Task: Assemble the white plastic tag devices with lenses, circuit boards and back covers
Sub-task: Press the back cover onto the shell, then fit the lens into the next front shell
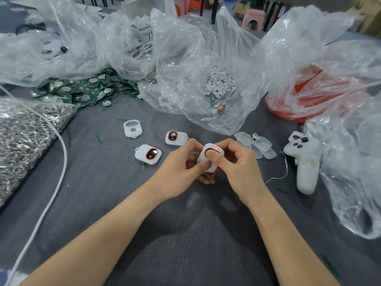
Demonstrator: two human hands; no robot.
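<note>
Two hands meet over mid-table: left hand (pixel 181 162) and right hand (pixel 237 164) both grip one white tag (pixel 213 162); its red-ringed face tilts up at the camera, long axis near-to-far, right thumb on the lens; grey cloth table (pixel 185 223); plastic bags (pixel 185 58) crowd the far edge; bare cloth lies nearside.

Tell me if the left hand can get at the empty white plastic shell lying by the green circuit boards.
Probably yes, once freed: the left hand grips the white plastic tag device with the right hand. The empty white plastic shell lies uncovered on open grey cloth.
</note>
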